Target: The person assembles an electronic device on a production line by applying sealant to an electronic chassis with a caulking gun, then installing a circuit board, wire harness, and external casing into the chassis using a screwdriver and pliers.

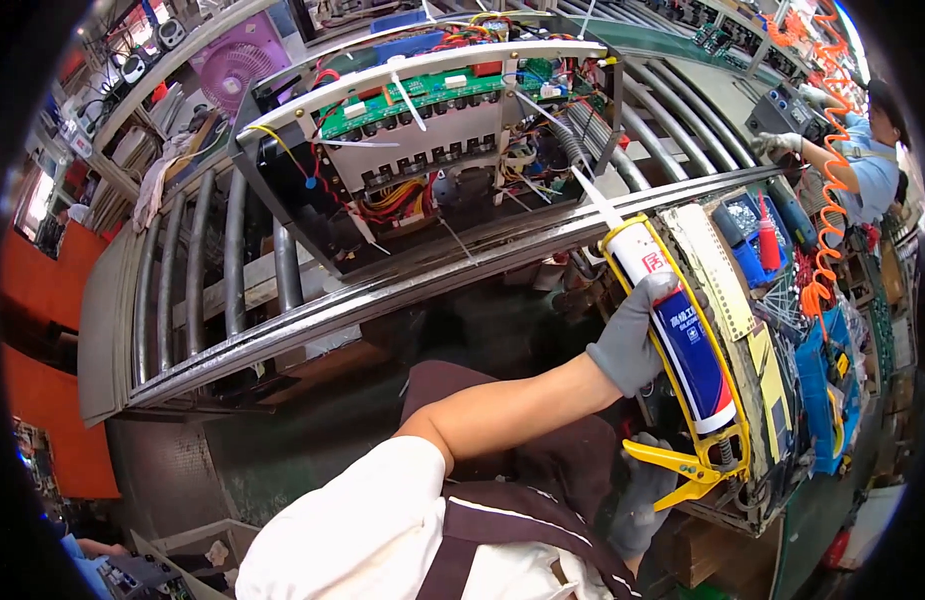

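Note:
A yellow caulking gun (737,430) loaded with a blue and white sealant cartridge (687,335) lies slanted at my right. My left hand (630,335), in a grey glove, is closed around the cartridge's middle. Down at the trigger and handle is my gloved right hand (642,500), wrapped on the grip, its fingers partly hidden by the yellow levers. The white nozzle (600,200) points up-left toward an open electronic unit (432,150), its tip by a grey corrugated hose (567,140). Inside the unit are a green circuit board (422,100), coloured wires and loose cable ties.
The unit rests on a roller conveyor (232,260) with a metal front rail (382,285). Beside the gun, a cluttered bench holds blue bins (827,400) and a red bottle (767,235). An orange coiled hose (832,190) hangs near a co-worker (862,170). A pink fan (240,65) stands behind.

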Motion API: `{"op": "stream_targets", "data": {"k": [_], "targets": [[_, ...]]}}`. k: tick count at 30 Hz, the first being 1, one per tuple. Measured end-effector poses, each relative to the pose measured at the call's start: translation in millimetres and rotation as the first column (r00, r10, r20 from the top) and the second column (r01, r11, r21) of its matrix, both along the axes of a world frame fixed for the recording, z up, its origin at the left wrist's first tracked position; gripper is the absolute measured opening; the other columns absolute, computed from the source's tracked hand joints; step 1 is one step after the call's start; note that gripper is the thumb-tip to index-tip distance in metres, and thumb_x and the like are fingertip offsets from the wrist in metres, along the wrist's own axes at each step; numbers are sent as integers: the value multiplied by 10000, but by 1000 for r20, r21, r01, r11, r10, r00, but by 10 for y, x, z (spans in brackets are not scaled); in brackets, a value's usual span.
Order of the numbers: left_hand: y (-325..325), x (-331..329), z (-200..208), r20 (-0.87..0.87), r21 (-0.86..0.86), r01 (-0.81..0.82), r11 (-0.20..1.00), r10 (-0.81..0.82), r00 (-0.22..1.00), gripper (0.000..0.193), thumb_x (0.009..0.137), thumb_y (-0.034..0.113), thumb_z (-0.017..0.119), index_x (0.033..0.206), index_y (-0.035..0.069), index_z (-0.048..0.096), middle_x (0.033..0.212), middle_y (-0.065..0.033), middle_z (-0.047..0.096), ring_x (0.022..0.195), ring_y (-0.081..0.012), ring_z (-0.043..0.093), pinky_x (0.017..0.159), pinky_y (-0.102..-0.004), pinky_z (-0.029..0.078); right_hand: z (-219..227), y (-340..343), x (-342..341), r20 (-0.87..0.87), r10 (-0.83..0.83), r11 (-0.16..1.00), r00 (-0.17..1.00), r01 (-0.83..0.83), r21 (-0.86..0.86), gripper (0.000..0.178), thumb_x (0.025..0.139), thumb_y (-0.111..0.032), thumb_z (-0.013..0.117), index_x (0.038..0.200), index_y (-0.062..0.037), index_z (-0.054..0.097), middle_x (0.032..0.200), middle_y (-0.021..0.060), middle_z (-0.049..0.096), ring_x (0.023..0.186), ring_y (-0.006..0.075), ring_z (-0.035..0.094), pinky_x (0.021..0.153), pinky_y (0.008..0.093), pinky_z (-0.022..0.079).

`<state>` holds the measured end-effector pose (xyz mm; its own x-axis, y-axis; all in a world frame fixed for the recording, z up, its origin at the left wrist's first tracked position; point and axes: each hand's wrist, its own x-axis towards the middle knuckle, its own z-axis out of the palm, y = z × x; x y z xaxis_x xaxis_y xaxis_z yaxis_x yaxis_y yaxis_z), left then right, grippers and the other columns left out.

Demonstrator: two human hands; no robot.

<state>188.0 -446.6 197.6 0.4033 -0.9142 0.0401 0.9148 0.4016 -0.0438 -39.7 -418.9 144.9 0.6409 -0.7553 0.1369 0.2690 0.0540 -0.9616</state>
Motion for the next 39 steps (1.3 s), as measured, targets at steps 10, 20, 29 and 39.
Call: {"op": "stream_targets", "data": {"k": [10,20,29,39], "targets": [[-47,448,546,66,-149,26,988,-17,998,414,788,342,690,966,10,521,794,-106,619,730,-235,635,765,-379,548,459,-24,676,31,58,957,998,-46,-287,621,837,-353,581,1321,-23,374,1293,224,451,1213,353,439,1050,491,305],[-107,718,643,88,-194,-37,980,55,995,442,777,430,685,825,7,567,746,-97,616,681,-226,628,748,-364,549,579,80,1035,-129,-134,854,983,48,-518,763,834,-515,535,1275,92,391,1258,236,476,1179,326,467,1044,443,324],[-74,784,655,49,-277,-7,961,21,999,444,776,443,691,759,15,572,659,-86,599,621,-214,610,675,-351,545,598,229,1181,-49,-162,811,986,104,-576,667,827,-411,546,1241,93,414,1236,248,500,1154,343,499,1017,431,370],[-137,884,631,-5,-251,17,968,-19,1000,470,769,492,661,753,40,536,658,-91,593,592,-243,622,676,-416,544,507,178,1246,-42,-156,802,987,102,-588,582,845,-306,523,1256,83,384,1220,246,501,1164,338,488,1039,449,350]]}}
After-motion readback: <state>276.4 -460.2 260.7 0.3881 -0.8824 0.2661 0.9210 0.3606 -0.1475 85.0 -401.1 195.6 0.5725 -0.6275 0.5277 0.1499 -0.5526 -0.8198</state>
